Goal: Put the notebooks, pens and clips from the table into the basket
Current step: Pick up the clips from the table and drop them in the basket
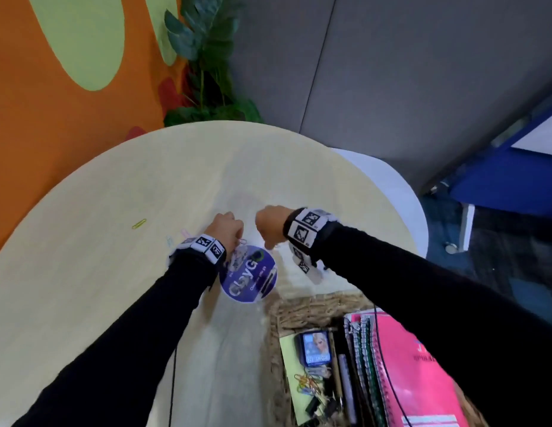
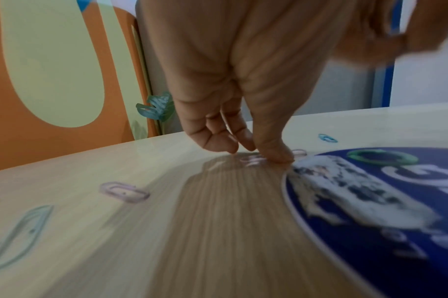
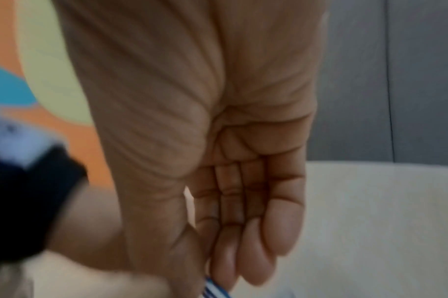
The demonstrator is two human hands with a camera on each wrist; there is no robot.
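Note:
My left hand (image 1: 234, 234) (image 2: 253, 153) points down at the round table (image 1: 114, 303), thumb and fingertips pinching a pink paper clip (image 1: 242, 241) (image 2: 253, 160) that lies beside a blue round sticker (image 1: 248, 278) (image 2: 396, 201). My right hand (image 1: 268, 238) (image 3: 217, 268) hangs just to its right, fingers together and thumb against the index; something striped blue and white (image 3: 212, 289) shows at their tips, and whether it is held is unclear. Loose on the table lie a yellow clip (image 1: 139, 223), a pale pink clip (image 2: 124, 191), a pale blue clip (image 2: 21, 231) and a blue clip (image 2: 327, 138).
The woven basket (image 1: 299, 306) stands at the near right edge and holds a pink spiral notebook (image 1: 416, 365), further notebooks, pens (image 1: 345, 383) and coloured clips (image 1: 308, 383). An orange wall and a plant (image 1: 207, 57) stand behind the table.

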